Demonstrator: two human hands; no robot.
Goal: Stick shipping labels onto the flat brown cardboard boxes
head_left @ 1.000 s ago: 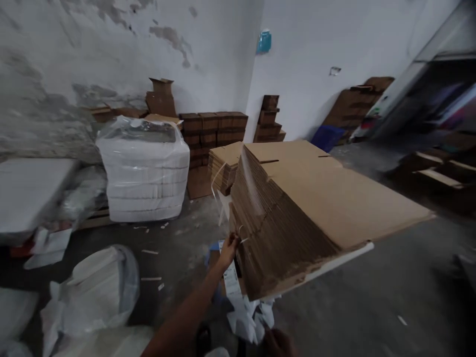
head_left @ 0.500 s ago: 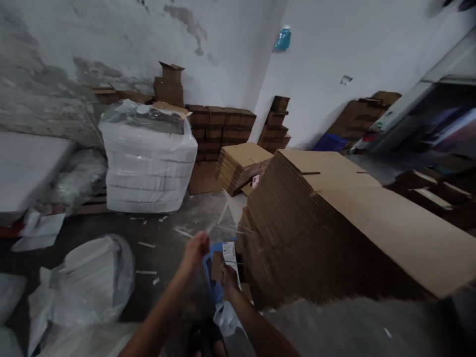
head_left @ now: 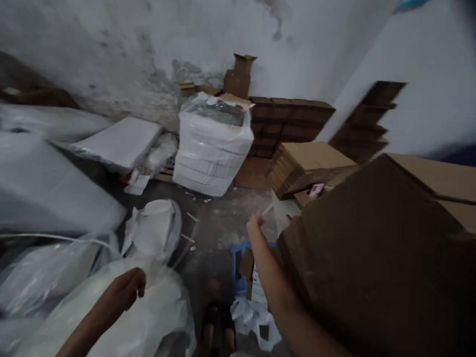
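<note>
My left hand (head_left: 128, 288) is above a large translucent plastic bag (head_left: 148, 307), its fingers curled; whether anything is in them I cannot make out. Farther forward, my right hand (head_left: 256, 221) is closed over the floor near a pale strip (head_left: 267, 210), and its grip is blurred. Below the right forearm sits a blue plastic frame (head_left: 236, 265), perhaps a stool or crate. On it is a small open cardboard box (head_left: 246, 264) beside a white printed sheet (head_left: 258, 287), partly hidden by the arm. Crumpled white plastic (head_left: 249, 317) lies in front.
A tall stack of flat cardboard (head_left: 342, 267) rises close on the right, with a smaller cardboard stack (head_left: 312, 156) behind. A plastic-wrapped white pallet load (head_left: 211, 148) stands by the wall. Wrapped white bundles (head_left: 44, 183) fill the left. Paper scraps (head_left: 188, 238) litter the floor.
The view has swung left. My hands have moved apart: the left toward the plastic bags, the right forward and away from the small cardboard box it was touching.
</note>
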